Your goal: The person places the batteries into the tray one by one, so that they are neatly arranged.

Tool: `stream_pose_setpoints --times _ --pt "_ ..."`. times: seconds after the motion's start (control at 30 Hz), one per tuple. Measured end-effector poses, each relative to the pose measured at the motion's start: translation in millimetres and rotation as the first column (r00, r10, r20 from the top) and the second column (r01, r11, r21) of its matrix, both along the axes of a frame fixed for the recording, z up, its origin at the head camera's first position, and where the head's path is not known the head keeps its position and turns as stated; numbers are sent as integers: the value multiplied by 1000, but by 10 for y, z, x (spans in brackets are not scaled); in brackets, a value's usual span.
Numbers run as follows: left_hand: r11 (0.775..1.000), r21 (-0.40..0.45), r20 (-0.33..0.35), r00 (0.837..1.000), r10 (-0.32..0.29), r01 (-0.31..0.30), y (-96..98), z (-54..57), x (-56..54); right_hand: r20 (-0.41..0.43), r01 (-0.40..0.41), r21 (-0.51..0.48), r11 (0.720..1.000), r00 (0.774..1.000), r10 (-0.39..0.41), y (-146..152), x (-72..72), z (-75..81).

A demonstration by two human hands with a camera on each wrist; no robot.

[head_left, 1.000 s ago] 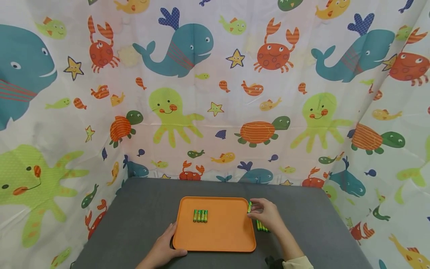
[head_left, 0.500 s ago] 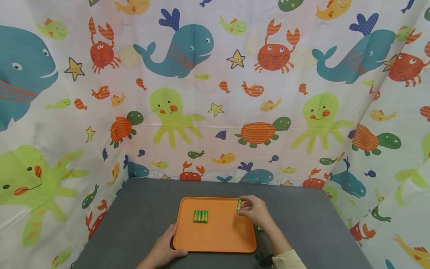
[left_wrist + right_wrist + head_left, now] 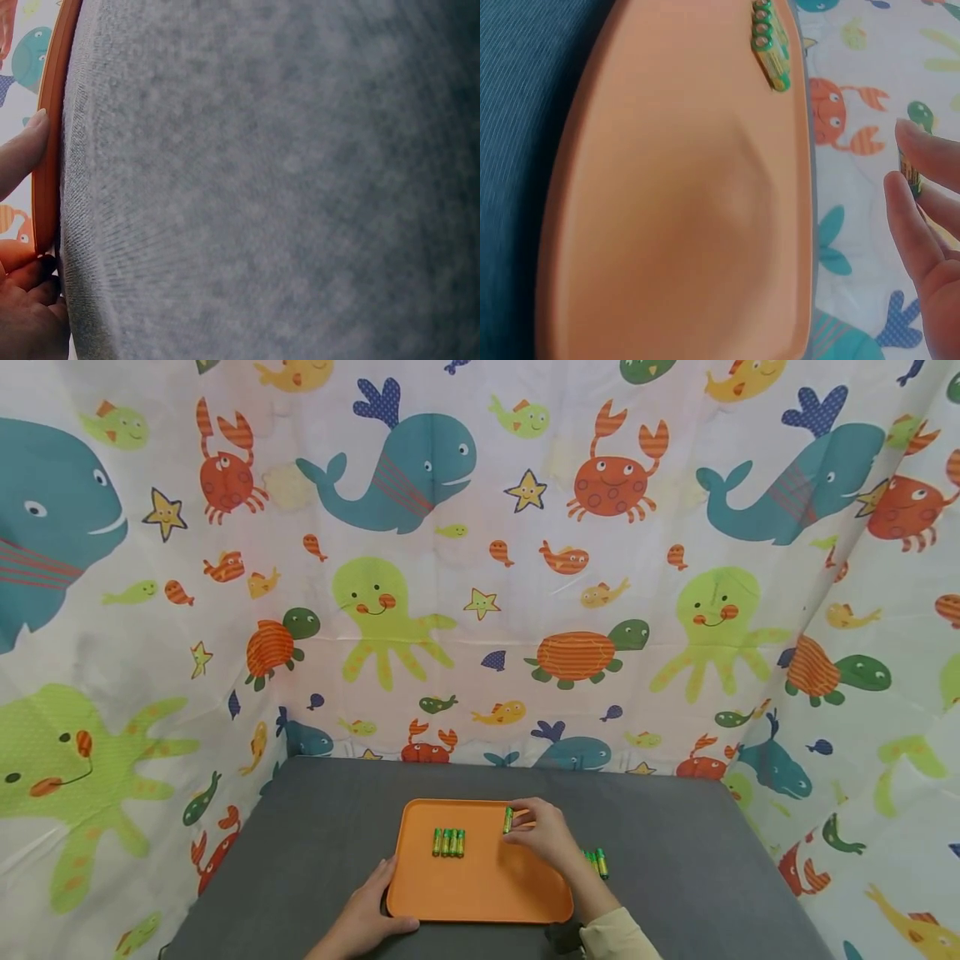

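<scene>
My right hand (image 3: pixel 546 837) pinches one green-and-yellow battery (image 3: pixel 508 820), held upright above the right half of an orange tray (image 3: pixel 480 893). The right wrist view shows that battery (image 3: pixel 910 174) between thumb and fingertips. A row of several matching batteries (image 3: pixel 448 843) lies side by side on the tray's left half. My left hand (image 3: pixel 365 908) holds the tray's near left corner, thumb along the front edge and fingers at the left side. In the left wrist view the thumb touches the orange rim (image 3: pixel 49 172), and curled fingers sit at the corner.
More green batteries (image 3: pixel 602 863) lie on the grey table (image 3: pixel 675 860) just right of the tray, partly covered by my right forearm. A white curtain (image 3: pixel 465 710) printed with sea animals stands behind the table and along both sides.
My right hand has carried the battery leftward, from the tray's right edge to over the tray. Batteries beside the tray show again past the forearm. The left hand has stayed put.
</scene>
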State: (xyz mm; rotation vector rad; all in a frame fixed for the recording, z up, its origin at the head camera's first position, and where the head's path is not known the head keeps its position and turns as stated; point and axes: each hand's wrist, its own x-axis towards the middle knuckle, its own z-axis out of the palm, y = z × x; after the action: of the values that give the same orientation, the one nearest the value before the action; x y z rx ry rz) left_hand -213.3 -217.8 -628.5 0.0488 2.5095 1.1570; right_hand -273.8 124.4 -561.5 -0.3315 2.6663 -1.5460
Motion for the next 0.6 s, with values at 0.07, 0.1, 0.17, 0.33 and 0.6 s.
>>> stream_pose_setpoints --times 0.07,0.1,0.17,0.33,0.6 --pt "1000 1 3 1000 0 0 -3 -1 -6 1 -10 -6 1000 1000 10 -48 -14 -6" --pt "1000 2 3 1000 -1 1 -6 -1 -8 4 -13 -9 1000 1000 13 -72 -24 -9" --pt "1000 4 5 1000 -2 2 -8 2 -7 13 -22 -11 1000 1000 22 -118 -47 -22" --pt "1000 5 -2 1000 -5 5 -10 3 -10 40 -35 -3 999 999 35 -217 -97 -47" --pt "1000 -18 10 1000 8 -8 20 6 -15 78 -62 14 998 995 60 -384 -169 -184"
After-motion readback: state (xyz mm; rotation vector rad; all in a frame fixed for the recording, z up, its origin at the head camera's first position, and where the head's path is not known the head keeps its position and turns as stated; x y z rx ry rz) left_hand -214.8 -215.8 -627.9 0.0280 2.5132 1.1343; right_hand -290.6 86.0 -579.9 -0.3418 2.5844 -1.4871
